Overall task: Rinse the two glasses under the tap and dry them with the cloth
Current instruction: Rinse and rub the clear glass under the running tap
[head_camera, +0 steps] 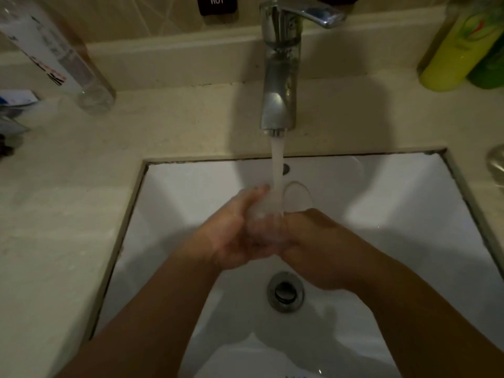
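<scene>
Water from the tap is poured onto a clear glass, which is held over the sink. It is gripped by the left hand and the right hand, fingers curled around it.

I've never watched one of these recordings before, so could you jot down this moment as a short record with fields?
place: white sink set in a beige counter
tap: chrome tap, water running
glass: clear glass held in the stream, rim tilted towards the camera
left hand: left hand curled round the glass
right hand: right hand grips it too
drain: metal drain below the hands
left of counter: clear bottle
right of counter: yellow bottle
second glass, cloth: cannot tell
</scene>
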